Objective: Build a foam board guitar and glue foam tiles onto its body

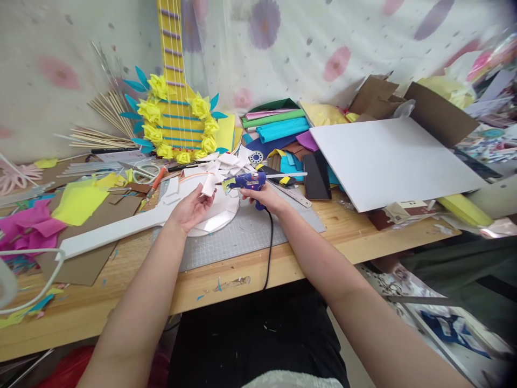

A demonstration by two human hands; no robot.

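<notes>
My right hand [263,197] is wrapped round the handle of a blue glue gun [248,180], with a clear glue stick [288,174] poking out of its back. My left hand [193,207] pinches a small white foam board piece [209,184] close to the gun's nozzle; whether they touch I cannot tell. Below both hands lies a white guitar-shaped form [121,229], its long neck pointing left and its round body on a grey cutting mat [238,241]. Small white strips [220,222] stand along the rim of that body.
Behind stands a yellow paper guitar [180,121] with yellow flowers. White scraps [232,160], a box cutter [278,178], a steel ruler [293,195] and a phone [316,177] lie nearby. A large white board [391,156] is at right; scissors [145,173] at left. The gun's black cord [270,253] hangs over the edge.
</notes>
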